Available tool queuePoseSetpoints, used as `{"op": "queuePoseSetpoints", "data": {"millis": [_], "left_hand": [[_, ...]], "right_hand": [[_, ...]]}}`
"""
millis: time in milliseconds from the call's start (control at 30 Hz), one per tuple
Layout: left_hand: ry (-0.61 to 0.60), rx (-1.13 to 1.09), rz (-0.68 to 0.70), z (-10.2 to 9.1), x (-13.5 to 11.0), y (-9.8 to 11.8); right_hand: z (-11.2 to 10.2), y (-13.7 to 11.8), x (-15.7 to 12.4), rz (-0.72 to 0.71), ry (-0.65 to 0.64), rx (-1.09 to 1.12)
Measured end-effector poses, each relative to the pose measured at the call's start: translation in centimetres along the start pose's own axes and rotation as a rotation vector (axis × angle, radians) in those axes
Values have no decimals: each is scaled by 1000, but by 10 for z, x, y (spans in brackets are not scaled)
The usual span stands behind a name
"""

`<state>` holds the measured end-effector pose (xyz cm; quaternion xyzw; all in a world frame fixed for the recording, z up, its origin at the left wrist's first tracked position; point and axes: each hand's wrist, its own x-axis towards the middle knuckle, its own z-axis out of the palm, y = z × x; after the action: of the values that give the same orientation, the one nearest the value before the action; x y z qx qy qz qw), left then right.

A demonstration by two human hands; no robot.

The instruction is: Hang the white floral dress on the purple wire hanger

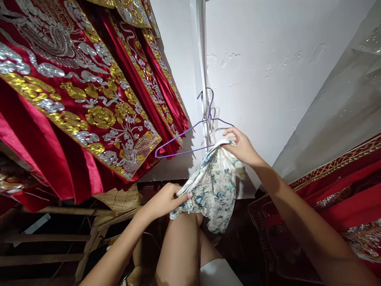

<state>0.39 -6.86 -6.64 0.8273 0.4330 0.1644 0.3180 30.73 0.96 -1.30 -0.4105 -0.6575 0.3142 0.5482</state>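
A pale floral garment (212, 186) with blue and green print hangs bunched between both my hands. My left hand (166, 200) is closed on its lower left edge. My right hand (241, 146) pinches its upper edge, right at the bar of a purple wire hanger (190, 129). The hanger's hook (210, 99) catches on a fitting by the white vertical strip (200, 59) on the wall. The cloth's top lies against the hanger's right end.
Red embroidered garments (77, 91) with gold and silver thread hang at the left, close to the hanger. More red fabric under clear plastic (342, 190) lies at the right. A wooden frame (59, 238) sits low left. My knee (181, 246) is below the cloth.
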Motion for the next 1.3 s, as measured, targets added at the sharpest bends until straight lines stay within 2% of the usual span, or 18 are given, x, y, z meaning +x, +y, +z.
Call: {"op": "queuePoseSetpoints", "data": {"millis": [133, 233, 333, 400, 500, 600, 700, 767, 833, 867, 933, 1000, 1067, 1167, 1300], "left_hand": [[-11, 147, -130, -22, -19, -5], [31, 284, -142, -33, -22, -19], [205, 429, -93, -46, -13, -36], [340, 486, -57, -56, -4, -38], [531, 495, 36, -71, 11, -19], [703, 462, 161, -78, 29, 14], [746, 364, 250, -79, 52, 38], [731, 305, 258, -79, 67, 42], [696, 313, 253, -81, 77, 39], [685, 333, 258, -83, 81, 35], [678, 371, 281, -86, 84, 29], [662, 389, 282, -87, 85, 27], [620, 391, 254, -85, 86, 29], [641, 378, 238, -83, 86, 35], [868, 376, 208, -92, 82, 31]], "right_hand": [[24, 46, 11, 25, -153, -159], [27, 62, 2, 64, -213, -290], [15, 61, -14, 91, -183, -334], [2, 55, -23, 124, -168, -327], [-11, 41, -34, 184, -157, -329], [-6, 29, -42, 163, -160, -261], [12, 21, -53, 80, -202, -179], [19, 20, -59, 30, -209, -222], [16, 20, -64, -9, -125, -254], [10, 19, -65, -24, -28, -245], [-8, 16, -66, -33, 243, -224], [-28, 10, -64, 0, 462, -260], [-47, 1, -62, 68, 537, -354], [-68, -17, -57, 219, 424, -422], [-82, -40, -48, 383, 113, -179]]}}
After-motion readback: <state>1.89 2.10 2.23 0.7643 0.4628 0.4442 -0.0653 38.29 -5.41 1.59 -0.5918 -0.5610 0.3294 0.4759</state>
